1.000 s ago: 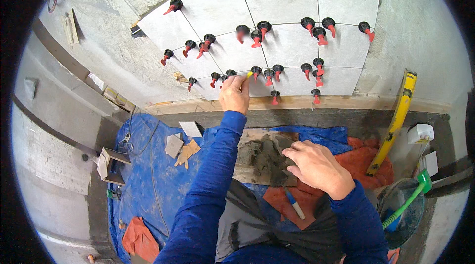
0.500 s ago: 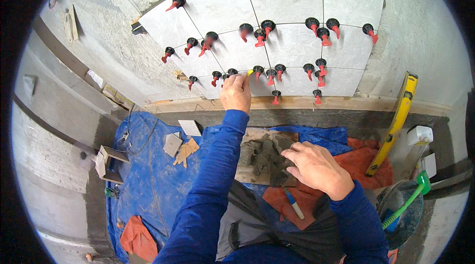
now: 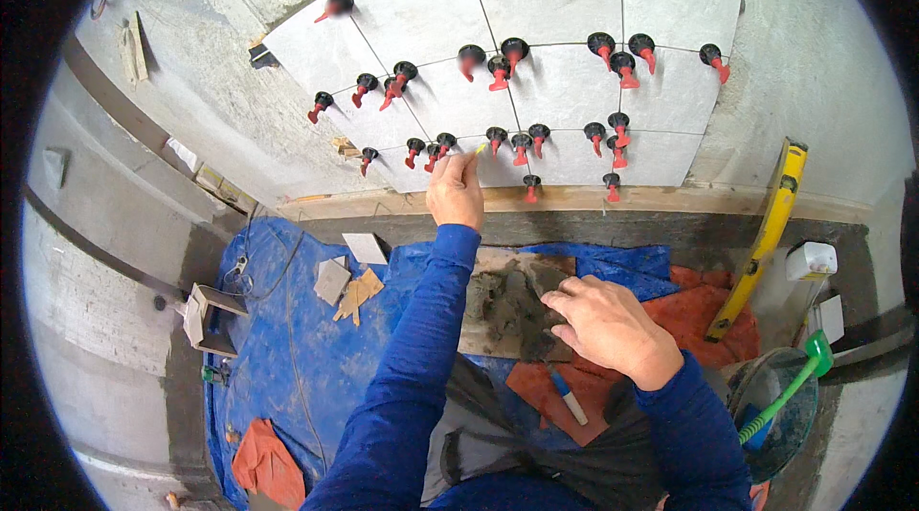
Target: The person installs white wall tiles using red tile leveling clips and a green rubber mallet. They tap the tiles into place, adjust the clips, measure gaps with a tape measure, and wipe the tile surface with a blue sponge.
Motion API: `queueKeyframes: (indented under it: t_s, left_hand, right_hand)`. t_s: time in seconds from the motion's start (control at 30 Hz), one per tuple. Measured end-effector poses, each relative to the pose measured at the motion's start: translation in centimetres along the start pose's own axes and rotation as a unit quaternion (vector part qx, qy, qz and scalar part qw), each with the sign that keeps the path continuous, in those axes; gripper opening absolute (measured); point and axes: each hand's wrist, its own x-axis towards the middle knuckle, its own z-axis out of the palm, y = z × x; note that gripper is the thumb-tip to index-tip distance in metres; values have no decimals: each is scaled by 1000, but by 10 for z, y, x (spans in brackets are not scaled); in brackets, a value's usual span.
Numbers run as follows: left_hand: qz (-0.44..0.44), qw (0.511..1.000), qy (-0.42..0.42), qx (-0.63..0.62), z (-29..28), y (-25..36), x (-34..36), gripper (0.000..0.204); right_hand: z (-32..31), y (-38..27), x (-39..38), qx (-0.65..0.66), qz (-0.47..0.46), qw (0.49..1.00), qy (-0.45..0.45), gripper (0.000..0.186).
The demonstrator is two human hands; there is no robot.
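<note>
Tiled wall (image 3: 565, 90): two hands; left hand (image 3: 457, 190) pinches yellow stick (image 3: 478, 151).

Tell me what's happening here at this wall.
A person in blue sleeves reaches the left hand up to the bottom row of pale grey wall tiles, pinching a small yellowish piece among the red-and-black levelling clips. The right hand rests low on a board smeared with grey mortar.
</note>
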Motion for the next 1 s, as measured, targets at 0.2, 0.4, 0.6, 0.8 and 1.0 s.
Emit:
queueKeyframes:
  t_s: [0.2,0.4,0.6,0.8,1.0]
  left_hand:
    - [46,998,2,39,4,8,8,8]
    - [43,999,3,29,3,7,11,8]
    - [78,996,2,48,0,6,14,8]
    - [93,995,10,36,0,3,18,10]
    - [111,992,-15,58,-2,1,20,10]
  right_hand:
    - [0,-1,2,-4,-3,1000,-3,28]
    - [-5,-2,0,-10,10,1000,-20,39]
    - [-3,-2,1,-5,-2,1000,2,22]
    - [-2,-3,0,3,-7,1000,7,22]
    - [-3,-4,2,7,-7,1000,7,22]
